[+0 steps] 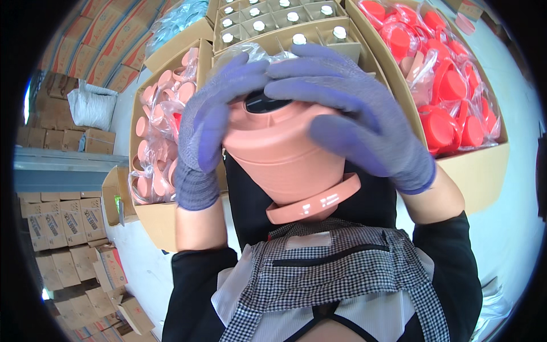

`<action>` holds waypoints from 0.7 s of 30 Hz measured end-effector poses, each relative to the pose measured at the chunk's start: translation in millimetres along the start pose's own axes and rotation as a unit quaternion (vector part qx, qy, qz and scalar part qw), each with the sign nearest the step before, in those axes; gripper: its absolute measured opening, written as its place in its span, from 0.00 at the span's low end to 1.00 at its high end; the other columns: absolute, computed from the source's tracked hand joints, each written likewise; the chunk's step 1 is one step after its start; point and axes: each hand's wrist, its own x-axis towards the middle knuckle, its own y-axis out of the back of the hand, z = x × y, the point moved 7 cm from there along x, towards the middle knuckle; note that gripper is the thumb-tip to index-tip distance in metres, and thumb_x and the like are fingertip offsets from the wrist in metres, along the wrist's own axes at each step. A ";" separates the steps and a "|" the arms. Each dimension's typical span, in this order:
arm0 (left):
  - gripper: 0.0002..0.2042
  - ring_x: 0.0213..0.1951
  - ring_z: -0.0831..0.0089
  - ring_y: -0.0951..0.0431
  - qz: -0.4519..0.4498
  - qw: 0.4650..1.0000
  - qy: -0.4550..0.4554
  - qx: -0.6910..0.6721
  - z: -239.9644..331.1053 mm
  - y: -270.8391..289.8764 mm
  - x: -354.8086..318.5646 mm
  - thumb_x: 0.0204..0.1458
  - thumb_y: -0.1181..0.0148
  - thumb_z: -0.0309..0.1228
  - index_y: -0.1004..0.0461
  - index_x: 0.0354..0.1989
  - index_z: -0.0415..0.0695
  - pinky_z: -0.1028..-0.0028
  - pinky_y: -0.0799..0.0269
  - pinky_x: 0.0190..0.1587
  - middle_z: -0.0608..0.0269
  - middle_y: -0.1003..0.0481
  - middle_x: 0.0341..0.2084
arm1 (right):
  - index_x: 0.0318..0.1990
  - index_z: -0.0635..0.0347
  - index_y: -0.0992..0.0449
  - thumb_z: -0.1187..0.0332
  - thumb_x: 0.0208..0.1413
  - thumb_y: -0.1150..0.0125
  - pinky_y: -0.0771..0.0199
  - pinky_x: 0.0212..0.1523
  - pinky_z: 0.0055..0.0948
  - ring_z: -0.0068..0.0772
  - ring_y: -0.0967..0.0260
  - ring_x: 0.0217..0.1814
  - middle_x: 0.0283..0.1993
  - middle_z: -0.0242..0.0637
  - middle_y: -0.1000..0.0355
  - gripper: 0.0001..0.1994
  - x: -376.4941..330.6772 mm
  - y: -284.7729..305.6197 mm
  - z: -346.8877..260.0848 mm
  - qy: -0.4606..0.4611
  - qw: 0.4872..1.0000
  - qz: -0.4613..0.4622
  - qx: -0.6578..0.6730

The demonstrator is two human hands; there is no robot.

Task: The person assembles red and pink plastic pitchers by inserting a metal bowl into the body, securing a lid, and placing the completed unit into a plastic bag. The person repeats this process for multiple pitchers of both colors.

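Note:
A pink, tapered plastic flask body [285, 162] stands between my knees, its wide end toward the far side and a pink ring [314, 200] around its narrow end near my apron. A dark round opening or insert [266, 104] shows at the wide end, partly covered by fingers. My left hand [213, 117], in a purple-grey glove, wraps the left side of that end. Gloved alike, my right hand [347, 102] lays its fingers over the top, thumb against the right side. Some fingertips are smeared by motion.
Beyond the flask, a divided carton [370, 57] holds several white-capped bottles. To the left stands a carton of pink plastic parts [165, 114] in clear bags; to the right, one of red parts [447, 82]. Stacked cartons [62, 225] line the far left, near a white sack [92, 105].

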 end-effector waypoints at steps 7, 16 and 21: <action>0.37 0.60 0.43 0.24 -0.071 0.902 -0.199 0.375 63.3 -103.0 -14.9 0.45 0.30 0.55 0.23 0.58 0.38 0.52 0.33 0.65 0.47 0.20 0.55 | 0.64 0.60 0.24 0.59 0.69 0.49 0.32 0.71 0.38 0.41 0.30 0.70 0.64 0.45 0.24 0.23 -6.5 -54.5 115.8 -0.221 0.872 -0.066 0.433; 0.32 0.59 0.47 0.25 -0.007 0.922 -0.157 0.355 33.4 -49.9 -9.0 0.47 0.29 0.43 0.26 0.60 0.39 0.52 0.34 0.63 0.48 0.23 0.54 | 0.62 0.61 0.24 0.62 0.72 0.52 0.34 0.72 0.37 0.41 0.30 0.70 0.66 0.43 0.26 0.19 -15.3 -35.3 96.6 -0.253 0.899 0.038 0.356; 0.31 0.65 0.54 0.28 0.005 0.996 -0.009 0.089 -68.9 24.6 -9.8 0.65 0.52 0.49 0.29 0.65 0.33 0.58 0.38 0.71 0.45 0.26 0.63 | 0.66 0.59 0.27 0.64 0.72 0.53 0.39 0.75 0.43 0.44 0.31 0.71 0.64 0.41 0.24 0.20 -10.7 5.0 13.7 -0.044 0.999 0.006 -0.027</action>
